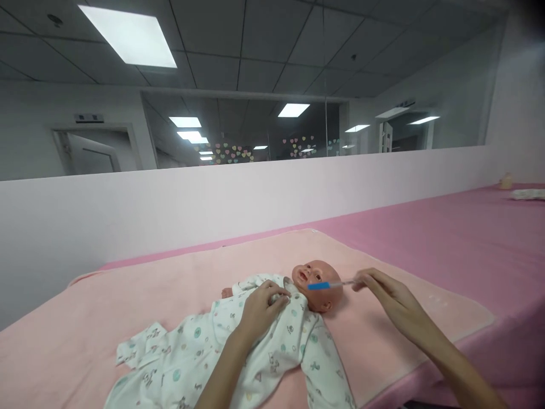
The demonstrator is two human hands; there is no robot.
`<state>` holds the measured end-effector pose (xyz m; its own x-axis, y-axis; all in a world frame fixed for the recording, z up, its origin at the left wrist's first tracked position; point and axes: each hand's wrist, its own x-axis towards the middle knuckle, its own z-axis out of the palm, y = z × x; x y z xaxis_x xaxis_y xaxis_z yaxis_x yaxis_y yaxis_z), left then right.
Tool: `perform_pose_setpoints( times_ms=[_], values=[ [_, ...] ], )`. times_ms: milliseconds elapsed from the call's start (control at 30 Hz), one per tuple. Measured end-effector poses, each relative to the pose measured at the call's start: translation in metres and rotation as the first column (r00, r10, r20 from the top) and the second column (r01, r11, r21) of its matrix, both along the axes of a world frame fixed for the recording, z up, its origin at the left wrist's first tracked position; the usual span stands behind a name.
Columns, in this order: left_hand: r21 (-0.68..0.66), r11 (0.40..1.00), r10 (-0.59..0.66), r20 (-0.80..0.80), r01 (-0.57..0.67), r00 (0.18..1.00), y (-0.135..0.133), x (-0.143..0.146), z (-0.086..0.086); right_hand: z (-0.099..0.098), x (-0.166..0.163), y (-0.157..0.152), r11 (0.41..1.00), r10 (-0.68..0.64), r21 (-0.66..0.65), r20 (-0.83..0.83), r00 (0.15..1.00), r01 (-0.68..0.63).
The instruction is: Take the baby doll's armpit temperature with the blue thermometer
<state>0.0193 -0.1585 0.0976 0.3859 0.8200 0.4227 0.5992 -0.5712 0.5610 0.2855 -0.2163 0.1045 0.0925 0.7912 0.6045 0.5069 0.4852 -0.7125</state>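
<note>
A baby doll (326, 274) lies on its back, its head to the right and its mouth open. It wears a white long-sleeved suit (272, 363) printed with small animals and green dots. My left hand (264, 307) rests on the doll's chest, fingers bent and closed at the suit's collar, just below the chin. Above the doll's face, my right hand (374, 284) pinches the pale, thin end of a slim stick with a blue end (319, 286). The blue end points left and covers part of the cheek in this view. Its exact kind is unclear.
A peach mat (187, 284) lies under the doll on a pink-covered table (460, 238). Behind runs a low white wall (238, 193) with a window (255, 130) above. A small beige item (506, 181) and a folded white cloth (528, 194) are at the far right.
</note>
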Motion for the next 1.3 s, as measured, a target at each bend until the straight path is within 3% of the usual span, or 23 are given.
perform_pose_setpoints(
  times_ms=[100,167,300,400,500,567,667,800,933,1300],
  values=[
    [-0.037,0.999,-0.016,0.087,0.020,0.996,0.005,-0.001,-0.001,-0.059,0.042,0.006,0.972,-0.153,-0.154,0.146,0.977,0.175],
    [-0.064,0.997,-0.025,0.154,0.036,0.988,0.007,-0.001,0.000,-0.089,0.063,0.012,0.944,-0.226,-0.171,0.291,0.930,0.283],
    [-0.140,0.989,-0.012,0.265,0.051,0.964,0.008,-0.001,0.003,-0.113,0.075,0.027,0.872,-0.395,-0.029,0.550,0.736,0.489],
    [-0.180,0.982,0.003,0.323,0.058,0.946,0.009,-0.002,0.004,-0.103,0.053,0.031,0.846,-0.494,0.095,0.511,0.704,0.524],
    [-0.188,0.981,0.015,0.334,0.051,0.942,0.010,-0.002,0.005,-0.077,0.006,0.028,0.852,-0.524,0.208,0.300,0.797,0.481],
    [-0.193,0.980,0.021,0.332,0.046,0.943,0.011,-0.002,0.004,-0.057,-0.033,0.027,0.885,-0.440,0.259,0.197,0.876,0.386],
    [-0.207,0.977,0.030,0.351,0.046,0.936,0.014,-0.003,0.002,-0.036,-0.090,0.032,0.941,-0.272,0.266,0.218,0.937,0.211],
    [-0.196,0.979,0.026,0.405,0.060,0.914,0.020,-0.007,-0.002,-0.033,-0.140,0.047,0.953,-0.281,0.212,0.345,0.896,0.217],
    [-0.173,0.982,0.005,0.396,0.069,0.918,0.022,-0.009,-0.005,-0.044,-0.154,0.052,0.943,-0.328,0.192,0.381,0.864,0.273],
    [-0.143,0.989,0.026,0.364,0.028,0.931,0.018,-0.007,-0.002,-0.055,-0.142,0.043,0.929,-0.366,0.185,0.330,0.870,0.320]
  ],
)
